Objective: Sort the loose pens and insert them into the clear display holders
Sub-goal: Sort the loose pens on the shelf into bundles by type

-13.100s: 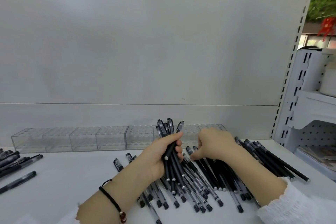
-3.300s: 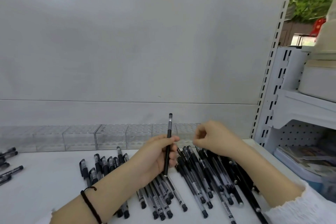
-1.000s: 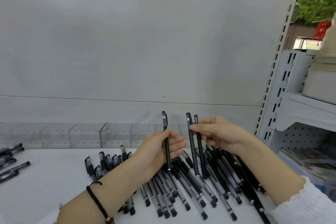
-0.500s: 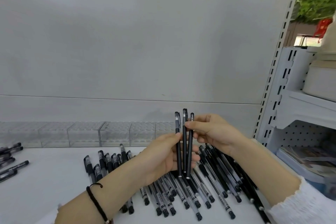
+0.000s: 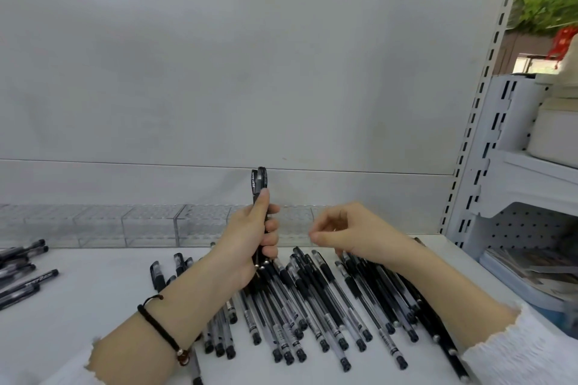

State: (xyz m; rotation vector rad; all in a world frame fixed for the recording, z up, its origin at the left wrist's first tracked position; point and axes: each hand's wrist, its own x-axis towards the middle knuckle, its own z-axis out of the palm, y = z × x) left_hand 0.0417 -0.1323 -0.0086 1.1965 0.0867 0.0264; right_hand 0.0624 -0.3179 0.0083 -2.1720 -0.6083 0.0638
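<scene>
A person's left hand closes its grip round a small bundle of slim black capped pens, held upright with the caps at twelve o'clock, above a white worktop. The right hand, at three o'clock of the bundle, hovers with fingers loosely curled and thumb near forefinger. Nothing shows in its grip, and whether its lower fingertips touch the pens beneath cannot be told. Under both hands, at six o'clock, lies a wide spread of loose black and clear-barrelled pens, most pointing roughly the same way. A smaller group of dark pens lies well apart at nine o'clock, near the worktop's edge. Along the back, from nine o'clock to just behind the hands, runs a row of clear plastic display holders with perforated tops, and no pen shows standing in any of them. By this evidence the job is at an early stage: sorting is under way, with one handful gathered, while nearly all the pens remain to be picked up and none has yet been inserted.
</scene>
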